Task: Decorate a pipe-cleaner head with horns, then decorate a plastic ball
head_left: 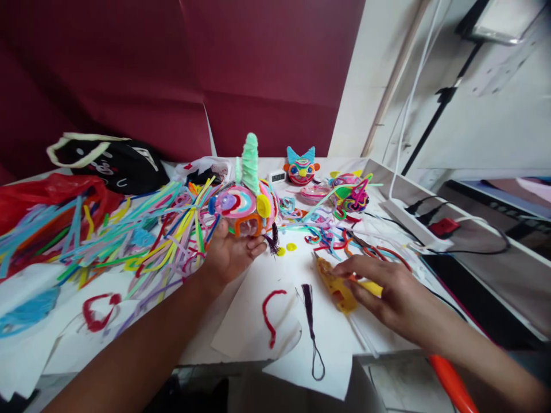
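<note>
My left hand [235,249] is closed around the underside of a colourful pipe-cleaner animal head [241,206], holding it above the table. The head has a pale green horn, a yellow round ear, an orange-rimmed mouth and a dark purple tassel hanging at its right. My right hand [383,284] has its fingers around the handle of a yellow hot glue gun [338,287], low over the white paper. Between the hands, a red pipe-cleaner piece [269,318] and a dark purple tassel [307,310] with a loop lie on paper. Two yellow discs [286,249] sit behind them.
Loose pipe cleaners [167,229] cover the left side. A finished blue-eared head [302,166] and a small clock [278,176] stand at the back. Pliers [365,245] lie beyond the glue gun. A power strip [417,223] with cables runs along the right.
</note>
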`<state>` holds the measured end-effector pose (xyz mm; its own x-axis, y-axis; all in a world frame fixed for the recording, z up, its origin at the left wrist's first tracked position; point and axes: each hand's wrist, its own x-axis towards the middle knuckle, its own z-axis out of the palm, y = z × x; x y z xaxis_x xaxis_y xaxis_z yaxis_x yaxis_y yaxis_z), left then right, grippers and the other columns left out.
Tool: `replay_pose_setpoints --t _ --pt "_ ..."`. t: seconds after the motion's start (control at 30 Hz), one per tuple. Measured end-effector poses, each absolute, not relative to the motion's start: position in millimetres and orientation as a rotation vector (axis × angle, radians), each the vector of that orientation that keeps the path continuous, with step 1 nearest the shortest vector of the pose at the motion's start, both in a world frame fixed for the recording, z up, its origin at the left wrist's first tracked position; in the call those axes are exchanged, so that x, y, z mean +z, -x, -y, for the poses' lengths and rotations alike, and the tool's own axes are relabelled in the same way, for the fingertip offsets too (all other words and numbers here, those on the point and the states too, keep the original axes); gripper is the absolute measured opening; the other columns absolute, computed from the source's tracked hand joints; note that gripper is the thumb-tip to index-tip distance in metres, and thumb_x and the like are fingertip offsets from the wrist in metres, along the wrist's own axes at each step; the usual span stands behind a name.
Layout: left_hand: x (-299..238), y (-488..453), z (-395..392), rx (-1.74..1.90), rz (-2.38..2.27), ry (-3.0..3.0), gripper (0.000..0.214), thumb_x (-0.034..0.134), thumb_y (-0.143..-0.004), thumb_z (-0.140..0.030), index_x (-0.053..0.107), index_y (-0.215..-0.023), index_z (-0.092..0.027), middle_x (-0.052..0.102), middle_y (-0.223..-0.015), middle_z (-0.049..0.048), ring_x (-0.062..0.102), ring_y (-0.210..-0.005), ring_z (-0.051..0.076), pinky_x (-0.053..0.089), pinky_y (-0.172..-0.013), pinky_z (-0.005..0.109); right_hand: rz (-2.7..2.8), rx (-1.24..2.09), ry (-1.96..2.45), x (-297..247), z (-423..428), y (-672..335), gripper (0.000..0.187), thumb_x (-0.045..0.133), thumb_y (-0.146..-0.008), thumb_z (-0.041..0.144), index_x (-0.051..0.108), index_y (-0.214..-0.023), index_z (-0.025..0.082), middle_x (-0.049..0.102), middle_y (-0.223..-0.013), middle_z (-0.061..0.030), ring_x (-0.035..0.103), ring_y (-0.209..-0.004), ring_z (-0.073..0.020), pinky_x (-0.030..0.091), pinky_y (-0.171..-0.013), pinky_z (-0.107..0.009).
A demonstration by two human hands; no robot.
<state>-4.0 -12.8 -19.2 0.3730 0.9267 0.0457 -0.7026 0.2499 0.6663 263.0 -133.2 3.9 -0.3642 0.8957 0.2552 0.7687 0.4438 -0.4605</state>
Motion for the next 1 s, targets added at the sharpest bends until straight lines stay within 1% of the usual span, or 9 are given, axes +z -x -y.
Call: replay_pose_setpoints --t 0.13,0.2,0.4,0.5,0.6,0.73,0.8,0.87,1.0 --pt "-20.4 4.1 12.5 1.13 -0.404 -0.681 0.039 0.077 -0.063 -0.054 0.066 -0.07 -0.017 0.063 -0.066 0.0048 0.049 -0.053 0.014 0.034 -0.051 0.026 2.489 -0.071 1.49 -27.3 134.7 -281.9 0.043 0.041 -0.082 0.004 0.062 -0.118 0.012 0.067 -0.117 -0.0164 0.063 -0.106 -0.0318 0.054 -0.087 -0.054" --pt "-21.2 4.3 12.0 1.125 -0.395 -0.691 0.04 0.08 -0.059 -0.053 0.066 -0.071 -0.017 0.064 -0.068 0.0053 0.05 -0.054 0.014 0.034 -0.051 0.026 2.542 -0.214 1.549 -40.5 132.6 -284.5 0.044 0.041 -0.082 0.004 0.062 -0.121 0.011 0.067 -0.118 -0.0179 0.063 -0.106 -0.0347 0.055 -0.085 -0.057" --pt "-22.9 7.0 13.1 1.122 -0.402 -0.647 0.039 0.077 -0.065 -0.053 0.07 -0.075 -0.016 0.066 -0.07 0.006 0.051 -0.055 0.014 0.036 -0.053 0.027 2.522 -0.198 1.54 -53.3 124.8 -280.1 0.027 0.044 -0.092 0.017 0.066 -0.106 0.012 0.066 -0.106 -0.0169 0.066 -0.092 -0.0263 0.058 -0.082 -0.045" --pt "-24.1 6.9 15.6 1.133 -0.387 -0.6 0.042 0.083 -0.058 -0.051 0.069 -0.073 -0.014 0.065 -0.069 0.0057 0.049 -0.055 0.013 0.035 -0.053 0.026 2.472 -0.155 1.494 -57.0 120.8 -280.6 0.024 0.045 -0.094 0.027 0.064 -0.102 0.015 0.065 -0.102 -0.0144 0.067 -0.085 -0.0225 0.059 -0.075 -0.038" --pt "-24.8 6.0 16.9 1.125 -0.378 -0.579 0.049 0.087 -0.049 -0.052 0.068 -0.074 -0.015 0.064 -0.069 0.0044 0.047 -0.055 0.012 0.032 -0.052 0.024 2.437 -0.253 1.339 -59.6 116.6 -281.9 0.021 0.046 -0.093 0.027 0.063 -0.102 0.018 0.067 -0.098 -0.012 0.069 -0.082 -0.0223 0.059 -0.074 -0.038" --pt "-23.9 6.8 17.3 1.126 -0.358 -0.573 0.05 0.086 -0.051 -0.054 0.069 -0.075 -0.013 0.062 -0.068 0.0048 0.045 -0.056 0.011 0.031 -0.052 0.024 2.418 -0.253 1.271 -55.6 116.2 -285.1 0.014 0.049 -0.089 0.024 0.063 -0.092 0.023 0.067 -0.082 -0.0054 0.068 -0.07 -0.0192 0.059 -0.065 -0.033" --pt "-23.2 8.1 17.6 1.116 -0.369 -0.571 0.054 0.085 -0.051 -0.056 0.069 -0.075 -0.011 0.062 -0.068 0.0066 0.045 -0.057 0.011 0.032 -0.053 0.023 2.388 -0.266 1.255 -54.0 118.3 -290.5 0.02 0.05 -0.086 0.019 0.063 -0.1 0.024 0.069 -0.09 -0.0062 0.069 -0.077 -0.0199 0.06 -0.066 -0.031" --pt "-22.9 9.7 18.0 1.108 -0.378 -0.567 0.056 0.085 -0.05 -0.059 0.068 -0.073 -0.011 0.062 -0.068 0.0073 0.045 -0.058 0.011 0.032 -0.053 0.023 2.345 -0.292 1.229 -54.4 120.9 -298.1 0.037 0.052 -0.083 0.017 0.06 -0.118 0.027 0.069 -0.106 -0.0086 0.07 -0.09 -0.0239 0.06 -0.071 -0.032" --pt "-23.4 12.2 19.1 1.103 -0.361 -0.574 0.054 0.083 -0.05 -0.062 0.067 -0.069 -0.013 0.06 -0.068 0.0054 0.047 -0.06 0.012 0.033 -0.053 0.023 2.224 -0.4 1.176 -52.6 125.4 -306.7 0.069 0.055 -0.08 0.031 0.038 -0.147 0.036 0.058 -0.134 -0.0134 0.064 -0.111 -0.0337 0.063 -0.071 -0.036"
